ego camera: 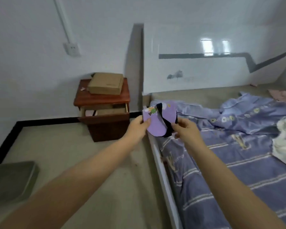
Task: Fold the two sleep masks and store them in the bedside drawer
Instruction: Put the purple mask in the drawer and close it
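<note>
Both hands hold the folded purple mask (156, 124) in the air above the bed's (221, 162) left edge, left grip (139, 125) pinched on its left side, right grip (184, 129) clamped on its black strap (165, 123), with the open drawer (104, 111) of the nightstand (104, 128) holding a pink item (89, 112).

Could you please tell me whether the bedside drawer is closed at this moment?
No, the bedside drawer is pulled open under the cardboard box, with something pale pink lying inside it.
</note>
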The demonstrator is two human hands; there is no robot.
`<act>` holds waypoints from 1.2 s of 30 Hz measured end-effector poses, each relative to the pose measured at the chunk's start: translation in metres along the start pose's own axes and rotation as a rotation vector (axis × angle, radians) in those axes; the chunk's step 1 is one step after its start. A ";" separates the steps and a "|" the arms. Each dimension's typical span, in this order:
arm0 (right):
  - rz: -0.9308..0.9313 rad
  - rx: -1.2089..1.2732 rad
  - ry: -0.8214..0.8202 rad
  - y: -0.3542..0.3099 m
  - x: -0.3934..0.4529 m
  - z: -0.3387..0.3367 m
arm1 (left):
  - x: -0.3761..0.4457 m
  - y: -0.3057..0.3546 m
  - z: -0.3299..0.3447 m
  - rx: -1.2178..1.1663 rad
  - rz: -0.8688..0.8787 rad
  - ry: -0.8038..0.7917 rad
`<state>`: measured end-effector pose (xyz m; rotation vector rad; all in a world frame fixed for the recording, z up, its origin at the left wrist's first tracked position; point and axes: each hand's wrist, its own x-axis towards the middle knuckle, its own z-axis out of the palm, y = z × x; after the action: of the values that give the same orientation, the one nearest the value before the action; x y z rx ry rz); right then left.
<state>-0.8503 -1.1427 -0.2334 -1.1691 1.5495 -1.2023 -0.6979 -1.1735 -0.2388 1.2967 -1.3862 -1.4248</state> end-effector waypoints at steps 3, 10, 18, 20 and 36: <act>0.048 -0.014 -0.104 0.005 0.050 0.077 | 0.037 -0.022 -0.081 0.200 -0.098 0.100; 0.405 0.023 -0.228 0.066 0.194 0.215 | 0.145 -0.100 -0.205 0.474 -0.340 0.314; 0.893 0.035 -0.121 0.173 0.394 0.349 | 0.306 -0.205 -0.316 1.006 -0.442 0.302; 0.950 0.096 -0.093 0.195 0.427 0.379 | 0.333 -0.232 -0.332 1.129 -0.427 0.244; -0.452 -1.388 -0.619 0.253 0.457 0.414 | 0.435 -0.319 -0.393 1.549 -0.084 -0.160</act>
<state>-0.5984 -1.6447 -0.5931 -2.5322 1.5632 0.2803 -0.3646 -1.6389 -0.5815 2.0934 -2.7167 -0.2379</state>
